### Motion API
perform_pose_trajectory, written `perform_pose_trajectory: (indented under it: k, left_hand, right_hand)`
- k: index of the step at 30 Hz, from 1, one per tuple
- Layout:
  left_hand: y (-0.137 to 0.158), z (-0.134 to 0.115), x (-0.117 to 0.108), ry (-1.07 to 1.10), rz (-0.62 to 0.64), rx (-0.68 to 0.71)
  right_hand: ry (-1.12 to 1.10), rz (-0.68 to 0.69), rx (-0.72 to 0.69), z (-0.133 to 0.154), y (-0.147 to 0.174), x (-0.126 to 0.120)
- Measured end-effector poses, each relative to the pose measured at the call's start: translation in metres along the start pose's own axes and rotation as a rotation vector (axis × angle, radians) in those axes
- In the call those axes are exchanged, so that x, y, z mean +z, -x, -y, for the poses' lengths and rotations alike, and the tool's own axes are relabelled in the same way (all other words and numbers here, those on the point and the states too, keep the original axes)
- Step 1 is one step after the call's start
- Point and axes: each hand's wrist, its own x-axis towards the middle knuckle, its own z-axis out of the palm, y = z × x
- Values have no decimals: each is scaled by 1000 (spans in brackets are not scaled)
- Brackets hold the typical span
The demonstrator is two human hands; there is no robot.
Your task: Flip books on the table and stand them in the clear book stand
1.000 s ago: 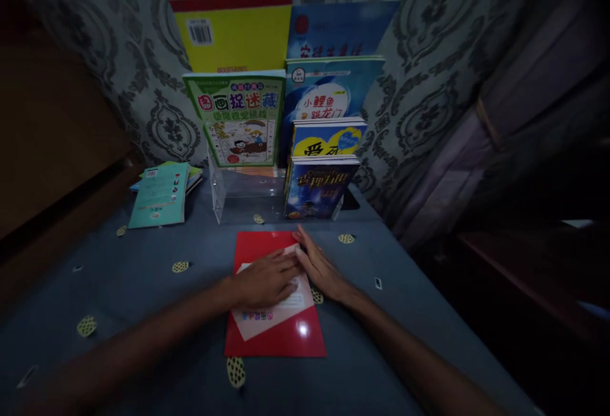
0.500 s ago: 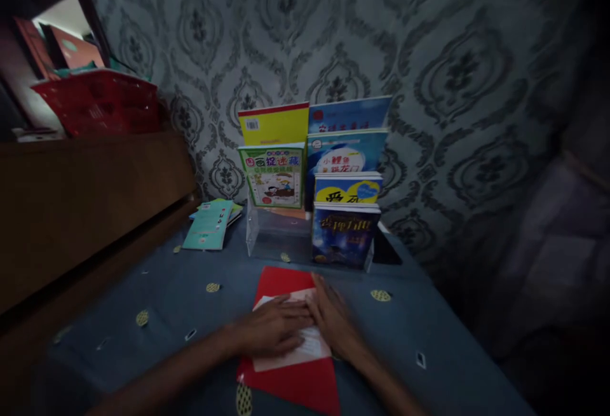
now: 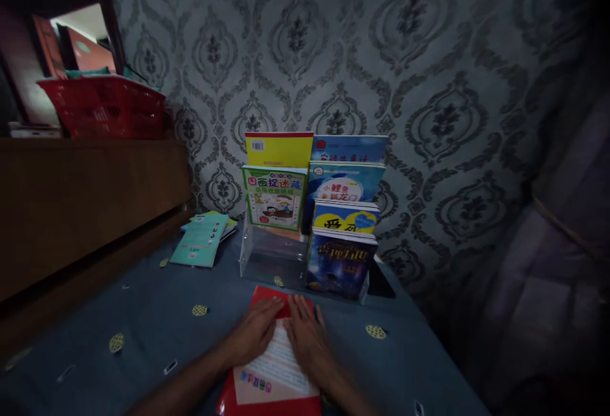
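A red book [image 3: 281, 365] with a pale, text-printed panel lies on the blue patterned tablecloth [image 3: 157, 314] close to me. Colourful title characters near its lower edge appear upside down. My left hand [image 3: 253, 335] rests on the book's upper left part, fingers stretched forward. Flat on the upper right part lies my right hand [image 3: 307, 336], its fingers extended side by side. Neither hand is wrapped around anything. Beyond the book stands a clear display rack [image 3: 271, 257] holding a green-bordered picture book [image 3: 274, 200], a yellow book [image 3: 281, 149] and several blue books [image 3: 340, 267].
A few books topped by a teal one [image 3: 203, 238] lie left of the rack. A red basket [image 3: 112, 108] sits on the wooden cabinet [image 3: 90, 194]. Patterned wallpaper covers the wall behind, and pale cloth [image 3: 543, 263] hangs at the right.
Both hands have slid away from me to the book's far part and moved apart, uncovering more of the printed panel. The whole scene sits lower in view as the camera tilted up.
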Motion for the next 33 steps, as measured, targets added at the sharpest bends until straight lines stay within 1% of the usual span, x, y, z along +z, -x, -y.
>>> perform_pose_trajectory:
  k: [3, 6, 8, 10, 12, 16, 18, 20, 22, 26, 29, 33]
  left_hand:
    - [-1, 4, 3, -4, -60, 1]
    - [-2, 9, 6, -43, -95, -12]
    - [-3, 12, 7, -87, -64, -61]
    - [-4, 11, 6, -120, -12, -114]
    - [-5, 8, 3, -135, 30, -146]
    - [-5, 0, -3, -145, 65, -170]
    - [-4, -2, -4, -141, 58, -178]
    - [-4, -1, -4, -133, 37, -178]
    - [-4, -1, -3, -134, 14, -167]
    - [-3, 1, -2, -157, -15, -154]
    - [-3, 2, -2, -169, -8, -139]
    - [-2, 7, -2, -177, 10, -112]
  right_hand:
    - [-23, -29, -57, 6, -19, 8]
    - [-52, -12, -43, 15, -35, 8]
    - [-68, 2, -51, 19, -41, 6]
    - [-79, -19, -56, 21, -44, 4]
    - [-74, -48, -11, 17, -42, 5]
    - [-13, -95, 131, -1, -26, 11]
    - [12, -111, 140, -10, -12, 13]
    - [23, -96, 122, -14, 4, 12]
    - [37, -70, 113, -11, 21, 10]
    - [54, -37, 96, 6, 48, 3]
    - [19, -2, 68, 18, 58, -5]
    - [-6, 51, 69, 27, 62, -16]
